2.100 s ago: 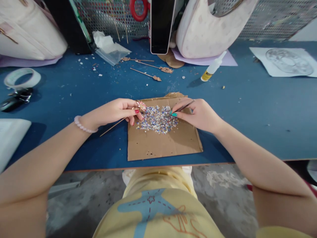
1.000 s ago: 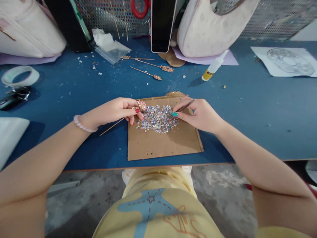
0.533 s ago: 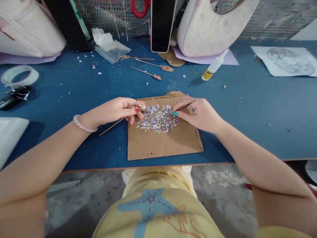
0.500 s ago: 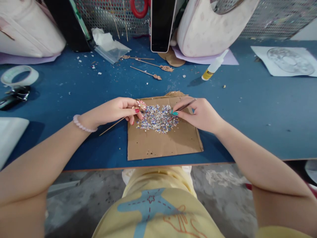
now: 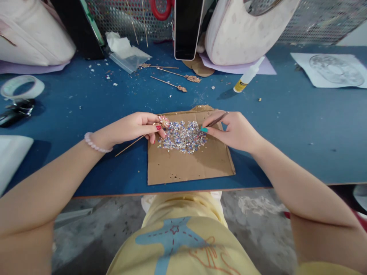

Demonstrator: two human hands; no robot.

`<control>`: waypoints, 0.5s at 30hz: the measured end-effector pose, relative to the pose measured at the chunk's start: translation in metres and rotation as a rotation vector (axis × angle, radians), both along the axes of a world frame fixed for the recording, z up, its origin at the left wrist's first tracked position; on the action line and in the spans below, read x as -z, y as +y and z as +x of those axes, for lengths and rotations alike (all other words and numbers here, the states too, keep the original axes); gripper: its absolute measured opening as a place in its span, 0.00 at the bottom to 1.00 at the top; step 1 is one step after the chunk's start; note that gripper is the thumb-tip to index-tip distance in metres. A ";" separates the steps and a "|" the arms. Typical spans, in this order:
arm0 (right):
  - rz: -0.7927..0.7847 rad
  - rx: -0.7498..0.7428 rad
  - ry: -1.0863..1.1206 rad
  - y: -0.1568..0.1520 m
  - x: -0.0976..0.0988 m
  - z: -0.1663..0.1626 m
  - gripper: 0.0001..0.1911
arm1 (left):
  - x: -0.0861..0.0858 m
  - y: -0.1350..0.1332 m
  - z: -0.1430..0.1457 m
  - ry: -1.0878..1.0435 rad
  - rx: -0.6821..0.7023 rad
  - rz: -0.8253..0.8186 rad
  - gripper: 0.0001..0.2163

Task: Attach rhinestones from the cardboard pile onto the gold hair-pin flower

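Note:
A brown cardboard sheet [image 5: 189, 168] lies on the blue table [image 5: 286, 130] near its front edge. A heap of small shiny stones [image 5: 183, 136] covers the sheet's upper part. My left hand [image 5: 134, 128] is closed on a gold hairpin [image 5: 162, 123], whose ornate head rests at the heap's left edge and whose thin stem runs down-left. My right hand [image 5: 233, 130] pinches slim tweezers [image 5: 216, 119], their tip at the heap's right edge.
Three more gold hairpins [image 5: 177, 78] lie further back, beside a glue bottle [image 5: 248, 76]. A dark phone [image 5: 186, 28] and pale bags [image 5: 243, 34] stand at the rear. Tape roll [image 5: 21, 87] at left, paper with a drawing [image 5: 332, 70] at right.
My right hand with the tweezers has shifted slightly up and to the right at the heap's edge. My left hand and the hairpin stay put.

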State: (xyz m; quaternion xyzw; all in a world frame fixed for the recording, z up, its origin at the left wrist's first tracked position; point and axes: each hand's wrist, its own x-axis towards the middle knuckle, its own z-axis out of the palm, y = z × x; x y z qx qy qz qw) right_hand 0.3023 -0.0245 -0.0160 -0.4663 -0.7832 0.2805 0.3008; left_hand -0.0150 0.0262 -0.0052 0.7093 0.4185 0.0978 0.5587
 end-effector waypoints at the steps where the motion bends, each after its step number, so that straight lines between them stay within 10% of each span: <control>1: -0.005 -0.003 -0.004 0.000 0.000 0.000 0.08 | 0.000 0.000 0.000 0.000 0.000 -0.001 0.13; 15: -0.005 0.007 -0.058 -0.003 -0.003 0.002 0.10 | -0.003 -0.001 0.001 0.003 -0.009 -0.003 0.12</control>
